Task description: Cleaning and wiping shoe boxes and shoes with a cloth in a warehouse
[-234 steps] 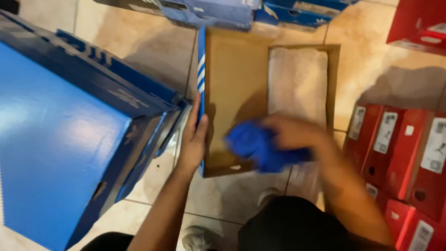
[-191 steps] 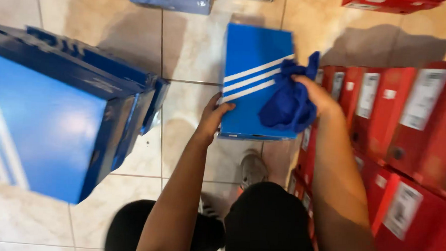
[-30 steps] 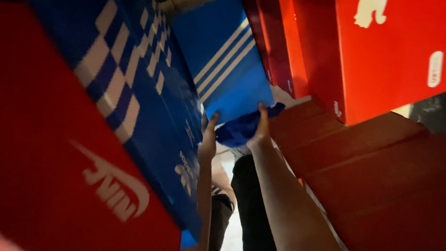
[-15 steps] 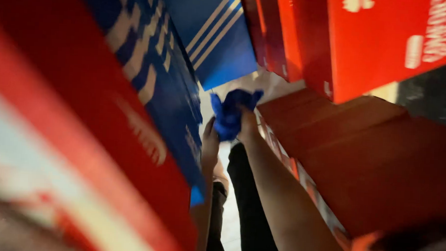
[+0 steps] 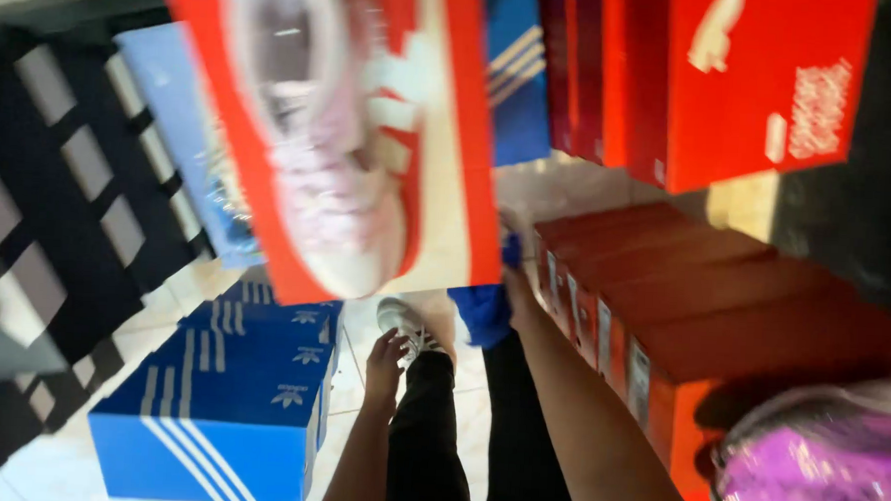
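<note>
While the left hand hangs free above the tiled floor, its fingers loosely curled and holding nothing, the right hand is raised beside the row of red shoe boxes and grips a bunched blue cloth; its fingers are mostly hidden behind the cloth, so I cannot tell how they lie. Just beside the left hand, a stack of blue shoe boxes with white stripes stands on the floor. Near the top edge, blurred, an orange shoe box with a pale sneaker pictured on it fills the view. A purple glittery shoe sits at the lower right corner.
</note>
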